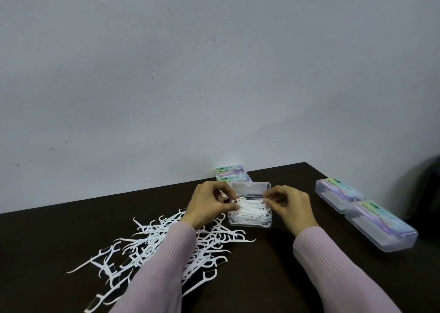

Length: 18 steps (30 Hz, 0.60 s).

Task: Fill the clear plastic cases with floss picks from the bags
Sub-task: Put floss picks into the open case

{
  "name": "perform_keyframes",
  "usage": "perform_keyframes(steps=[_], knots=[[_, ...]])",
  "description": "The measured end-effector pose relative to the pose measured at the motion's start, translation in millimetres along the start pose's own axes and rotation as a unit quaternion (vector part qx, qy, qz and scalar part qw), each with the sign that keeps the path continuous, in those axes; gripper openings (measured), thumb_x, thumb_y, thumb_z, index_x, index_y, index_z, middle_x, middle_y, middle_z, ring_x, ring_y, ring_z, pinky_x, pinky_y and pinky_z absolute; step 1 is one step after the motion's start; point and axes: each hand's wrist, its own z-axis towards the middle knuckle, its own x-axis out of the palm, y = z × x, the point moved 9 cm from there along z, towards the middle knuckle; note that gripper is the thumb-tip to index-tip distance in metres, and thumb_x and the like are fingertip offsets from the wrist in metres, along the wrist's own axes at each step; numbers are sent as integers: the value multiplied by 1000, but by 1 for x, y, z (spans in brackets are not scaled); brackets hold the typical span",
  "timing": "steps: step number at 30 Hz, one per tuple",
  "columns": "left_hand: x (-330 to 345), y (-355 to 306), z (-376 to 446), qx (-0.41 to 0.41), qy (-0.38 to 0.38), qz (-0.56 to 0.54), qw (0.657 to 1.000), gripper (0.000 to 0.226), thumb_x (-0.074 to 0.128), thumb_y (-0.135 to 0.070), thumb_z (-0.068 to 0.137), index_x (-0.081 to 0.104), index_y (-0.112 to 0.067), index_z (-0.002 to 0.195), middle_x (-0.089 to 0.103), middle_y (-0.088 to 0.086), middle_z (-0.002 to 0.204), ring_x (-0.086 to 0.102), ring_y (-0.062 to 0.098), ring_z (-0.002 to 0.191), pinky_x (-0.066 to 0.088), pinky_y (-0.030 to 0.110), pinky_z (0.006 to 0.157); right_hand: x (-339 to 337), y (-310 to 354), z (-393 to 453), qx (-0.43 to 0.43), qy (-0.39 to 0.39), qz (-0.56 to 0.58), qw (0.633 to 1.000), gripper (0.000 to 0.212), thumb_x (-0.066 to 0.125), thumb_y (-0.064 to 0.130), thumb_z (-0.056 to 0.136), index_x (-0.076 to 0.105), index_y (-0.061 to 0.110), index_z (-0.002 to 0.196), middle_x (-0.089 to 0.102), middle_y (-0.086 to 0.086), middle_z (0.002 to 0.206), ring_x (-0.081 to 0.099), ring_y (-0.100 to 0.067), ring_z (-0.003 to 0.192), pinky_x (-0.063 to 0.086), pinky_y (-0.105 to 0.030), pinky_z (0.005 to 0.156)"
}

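An open clear plastic case (250, 222) stands on the dark table, its lid (248, 188) tipped up at the back and white floss picks (252, 214) heaped inside. My left hand (207, 204) is at the case's left end, fingers curled, pinching picks over the case. At the right end, my right hand (289, 205) also has curled fingertips that pinch the same bundle. A loose pile of white floss picks (162, 248) lies on the table under my left forearm. No bag is in view.
Two closed clear cases with coloured labels (339, 193) (381, 227) lie at the right. Two more labelled cases (232, 173) are stacked against the wall behind the open case. The table's far edge (142, 191) meets a pale wall.
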Motion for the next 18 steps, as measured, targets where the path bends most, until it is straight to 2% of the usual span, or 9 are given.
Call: perform_keyframes(steps=[2, 4, 7, 9, 11, 14, 16, 18], knots=[[6, -3, 0, 11, 20, 6, 1000, 25, 88, -25, 60, 68, -24, 75, 64, -17, 67, 47, 3, 56, 40, 14, 54, 4, 0, -1, 5, 19, 5, 1000, 16, 65, 9, 82, 65, 18, 95, 59, 7, 90, 54, 2, 77, 41, -7, 62], [15, -6, -1, 23, 35, 19, 999, 28, 89, -28, 58, 67, -25, 75, 66, -13, 76, 46, 0, 56, 38, 12, 54, 7, 0, -2, 4, 30, -5, 1000, 16, 63, 11, 84, 65, 20, 97, 59, 8, 91, 55, 0, 82, 45, -10, 71], [21, -10, -2, 39, 25, 52, 998, 27, 88, -31, 58, 64, -28, 70, 64, -14, 72, 47, -1, 55, 36, 12, 54, 4, 1, -2, -1, 20, -26, 999, 15, 65, 19, 83, 64, 22, 97, 61, 7, 93, 56, -3, 84, 50, -19, 82], [24, -10, -2, 47, 10, 68, 996, 26, 86, -36, 58, 63, -29, 67, 65, -13, 71, 47, 0, 55, 36, 14, 55, 2, 0, -1, -3, 22, -26, 999, 20, 71, 28, 78, 60, 23, 94, 60, 6, 93, 54, -3, 80, 49, -18, 74], [27, -11, -2, 51, 2, 81, 995, 26, 84, -41, 59, 63, -29, 67, 66, -10, 72, 46, 1, 54, 36, 14, 54, 8, -3, -2, 9, 58, -34, 998, 34, 76, 39, 70, 56, 24, 93, 54, 4, 92, 50, -4, 78, 42, -15, 66], [28, -13, -3, 55, 2, 78, 995, 25, 83, -41, 61, 64, -27, 70, 66, -8, 73, 45, 1, 54, 36, 14, 53, 17, -5, -5, 21, 104, -71, 992, 43, 76, 53, 62, 54, 25, 86, 52, 7, 91, 48, -4, 76, 38, -16, 62], [23, -11, -3, 50, -5, 63, 997, 25, 86, -35, 60, 64, -26, 71, 61, -12, 67, 45, -1, 54, 35, 12, 53, 17, 0, -7, 7, 108, -116, 987, 37, 73, 56, 64, 54, 28, 78, 54, 9, 88, 49, -5, 75, 41, -18, 63], [19, -7, -3, 38, -7, 52, 998, 27, 88, -33, 58, 65, -26, 71, 57, -13, 62, 44, 0, 53, 35, 13, 53, 17, 6, -9, -16, 114, -159, 981, 28, 71, 52, 69, 53, 31, 74, 54, 11, 86, 49, -6, 77, 47, -24, 75]])
